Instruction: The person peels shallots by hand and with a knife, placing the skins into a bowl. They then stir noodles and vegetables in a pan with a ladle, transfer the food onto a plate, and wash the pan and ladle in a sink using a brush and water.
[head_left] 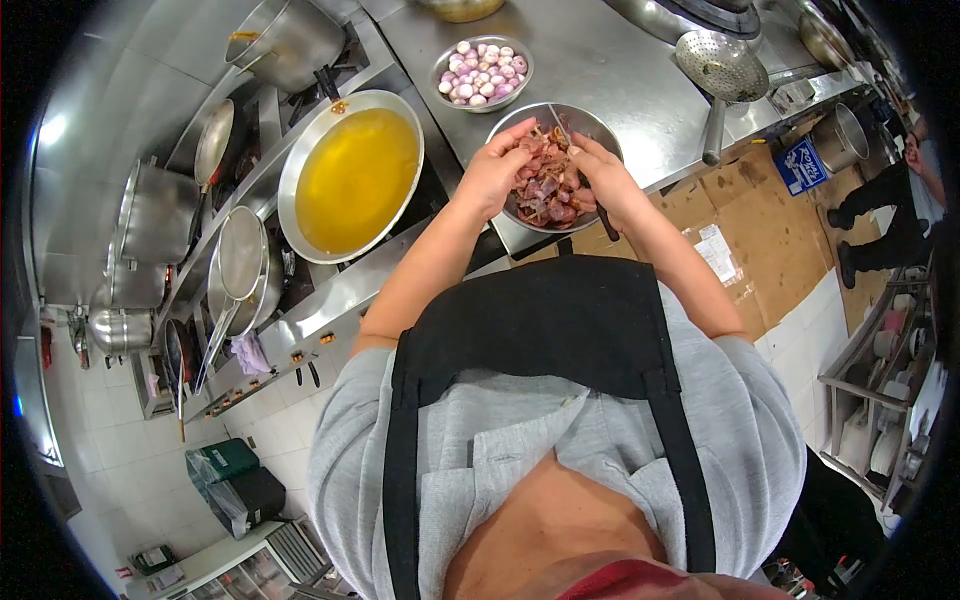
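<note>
A steel bowl [603, 128] with reddish-brown pieces, which look like shallots or their skins [545, 190], stands at the counter's front edge. Over its left side, my left hand [497, 167] has its fingers bent together on something too small to make out. My right hand [605, 180] is at the bowl's right side, closed round a knife [607, 222], whose dark handle points down toward me and whose blade reaches up between the hands. Just behind, a smaller steel bowl [438, 85] holds several peeled pink and white shallots [484, 73].
A wide pan of yellow oil [360, 180] sits on the stove at left, near pots and a strainer [242, 250]. A perforated ladle [722, 68] lies on the counter [600, 60] at right. Another person [890, 205] stands far right, beside a dish rack [885, 400].
</note>
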